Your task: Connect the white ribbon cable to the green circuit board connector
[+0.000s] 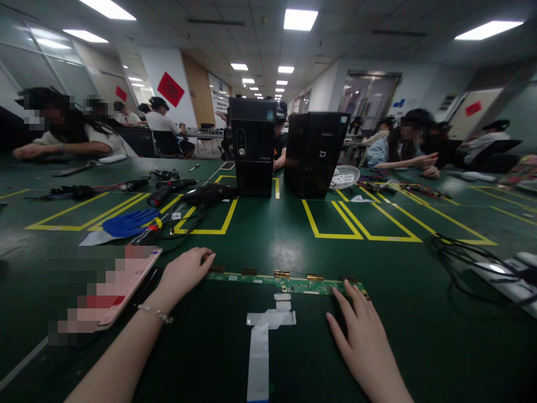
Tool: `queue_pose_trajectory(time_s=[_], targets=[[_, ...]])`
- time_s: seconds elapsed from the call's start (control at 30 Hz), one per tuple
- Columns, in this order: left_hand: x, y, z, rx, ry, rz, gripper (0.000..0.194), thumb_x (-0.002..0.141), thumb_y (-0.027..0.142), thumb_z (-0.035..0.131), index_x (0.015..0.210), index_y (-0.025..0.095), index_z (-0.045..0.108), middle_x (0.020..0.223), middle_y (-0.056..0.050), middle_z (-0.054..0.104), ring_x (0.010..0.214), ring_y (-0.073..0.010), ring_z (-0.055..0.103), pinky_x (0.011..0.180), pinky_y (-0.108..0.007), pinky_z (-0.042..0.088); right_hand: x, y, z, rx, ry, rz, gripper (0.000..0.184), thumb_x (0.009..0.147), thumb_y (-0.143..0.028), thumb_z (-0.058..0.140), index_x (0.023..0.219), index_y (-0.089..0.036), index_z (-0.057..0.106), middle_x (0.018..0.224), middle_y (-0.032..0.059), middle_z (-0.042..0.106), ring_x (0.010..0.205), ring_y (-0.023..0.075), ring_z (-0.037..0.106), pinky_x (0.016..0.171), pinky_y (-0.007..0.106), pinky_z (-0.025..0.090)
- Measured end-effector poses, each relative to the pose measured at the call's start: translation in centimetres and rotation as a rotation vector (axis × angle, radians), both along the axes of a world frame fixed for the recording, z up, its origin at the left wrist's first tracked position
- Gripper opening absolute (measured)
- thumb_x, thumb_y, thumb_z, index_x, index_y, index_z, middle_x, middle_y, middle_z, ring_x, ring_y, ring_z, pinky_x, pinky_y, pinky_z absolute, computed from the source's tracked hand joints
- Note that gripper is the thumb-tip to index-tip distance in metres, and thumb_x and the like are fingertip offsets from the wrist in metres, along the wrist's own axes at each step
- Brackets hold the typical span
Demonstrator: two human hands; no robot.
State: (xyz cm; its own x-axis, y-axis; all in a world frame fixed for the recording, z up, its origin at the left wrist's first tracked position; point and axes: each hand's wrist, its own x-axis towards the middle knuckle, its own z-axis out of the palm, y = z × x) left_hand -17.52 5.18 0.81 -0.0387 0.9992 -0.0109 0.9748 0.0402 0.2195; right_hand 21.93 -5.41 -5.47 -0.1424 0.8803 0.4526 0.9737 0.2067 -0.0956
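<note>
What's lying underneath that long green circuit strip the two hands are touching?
The green circuit strip runs along the far edge of a dark flat panel, which carries a white ribbon cable. The left hand and right hand rest at its ends. Whatever lies beneath the panel is hidden.

An electronics workshop: green taped benches, computer towers, seated workers

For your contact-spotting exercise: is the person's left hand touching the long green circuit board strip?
Touching. In the head view, the left hand has its fingertips resting on the left end of the green circuit board strip.
</note>
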Motion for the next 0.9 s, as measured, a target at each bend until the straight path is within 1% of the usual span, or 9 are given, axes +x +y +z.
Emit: queue_pose_trajectory(time_s=[0.1,0.17,0.3,0.43,0.63,0.77,0.9], targets=[[0.2,-0.1,0.2,-0.006,0.000,0.010,0.048,0.088,0.050,0.034,0.115,0.022,0.062,0.114,-0.009,0.065,0.100,-0.0262,0.062,0.071,-0.032,0.049,0.1,-0.1,-0.4,0.015,0.019,-0.085,0.054,0.096,-0.048,0.022,0.123,-0.013,0.052,0.134,0.0158,0.040,0.124,0.0330,0.037,0.102,0.055,0.033],[0.3,-0.2,0.4,-0.010,0.002,0.011,0.049,0.088,0.050,0.034,0.114,0.021,0.063,0.114,-0.009,0.065,0.100,-0.0266,0.062,0.072,-0.033,0.050,0.0,-0.1,-0.4,0.008,0.027,-0.099,0.053,0.096,-0.048,0.022,0.120,-0.013,0.054,0.129,0.0159,0.044,0.121,0.0328,0.040,0.102,0.056,0.033],[0.5,-0.3,0.6,-0.010,-0.003,-0.003,0.047,0.088,0.050,0.034,0.113,0.022,0.063,0.115,-0.008,0.064,0.101,-0.0262,0.061,0.072,-0.032,0.049,-0.2,0.0,-0.1,-0.023,0.024,-0.080,0.057,0.096,-0.050,0.019,0.120,-0.013,0.055,0.128,0.0151,0.047,0.119,0.0321,0.043,0.100,0.057,0.034],[0.8,-0.3,0.5,0.016,-0.009,-0.028,0.046,0.089,0.049,0.034,0.113,0.022,0.063,0.116,-0.008,0.064,0.101,-0.0258,0.061,0.073,-0.034,0.050,-0.3,0.2,-0.2,-0.050,-0.016,-0.030,0.061,0.097,-0.054,0.017,0.127,-0.016,0.053,0.134,0.0118,0.044,0.122,0.0305,0.041,0.101,0.057,0.035],[1.2,-0.5,0.2,0.078,-0.030,-0.247,0.045,0.091,0.047,0.036,0.115,0.019,0.062,0.115,-0.008,0.062,0.108,-0.0257,0.056,0.091,-0.038,0.045,-0.5,0.4,-0.5,-0.072,-0.080,0.053,0.061,0.097,-0.059,0.018,0.138,-0.020,0.043,0.144,0.0071,0.032,0.130,0.0278,0.032,0.103,0.057,0.033],[2.0,-1.0,0.7,0.079,-0.059,-0.348,0.042,0.092,0.045,0.039,0.117,0.019,0.061,0.119,-0.009,0.059,0.111,-0.0253,0.053,0.095,-0.041,0.043,-0.9,0.6,-0.4,-0.089,-0.086,0.064,0.061,0.097,-0.059,0.020,0.138,-0.020,0.043,0.145,0.0082,0.030,0.131,0.0293,0.030,0.103,0.058,0.034],[3.2,-1.6,1.0,0.098,-0.128,-0.511,0.036,0.094,0.039,0.040,0.119,0.023,0.060,0.129,-0.007,0.054,0.118,-0.0222,0.050,0.101,-0.040,0.040,-1.2,0.8,-0.3,-0.088,-0.110,0.097,0.061,0.097,-0.060,0.023,0.141,-0.021,0.039,0.147,0.0090,0.026,0.133,0.0289,0.028,0.103,0.057,0.035]])
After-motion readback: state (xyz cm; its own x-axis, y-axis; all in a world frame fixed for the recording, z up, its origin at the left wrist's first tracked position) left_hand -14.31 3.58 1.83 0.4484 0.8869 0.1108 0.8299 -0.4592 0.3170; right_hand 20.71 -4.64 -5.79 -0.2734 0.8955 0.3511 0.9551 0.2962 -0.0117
